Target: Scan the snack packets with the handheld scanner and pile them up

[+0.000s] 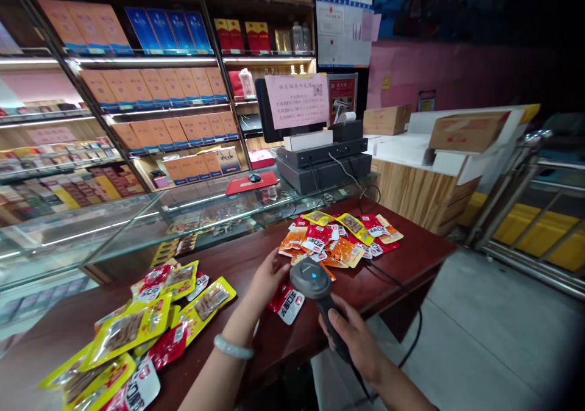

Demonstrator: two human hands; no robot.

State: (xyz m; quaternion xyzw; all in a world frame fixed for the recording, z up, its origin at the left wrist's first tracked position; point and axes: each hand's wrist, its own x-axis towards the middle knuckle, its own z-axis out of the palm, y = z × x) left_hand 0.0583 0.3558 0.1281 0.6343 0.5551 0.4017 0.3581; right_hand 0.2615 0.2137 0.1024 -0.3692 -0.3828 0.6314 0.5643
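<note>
My right hand (351, 332) is wrapped round the handle of a dark grey barcode scanner (315, 280), whose head shows a blue light and points toward the far pile. My left hand (270, 277), with a pale bangle at the wrist, reaches beside the scanner head at the pile's near edge. Its fingers look apart, with the tips partly hidden. Just beyond lies a pile of red, orange and yellow snack packets (340, 249). A single red and white packet (289, 304) rests under the scanner. At left is another heap of yellow and red snack packets (123, 332).
The packets lie on a dark red desk (219, 350) against a glass display counter (150, 222). Behind stand a monitor with a pink notice (297, 103) and a cash drawer (324, 170). The scanner's black cable (418, 325) hangs off the right side. A metal railing (534, 210) stands at right.
</note>
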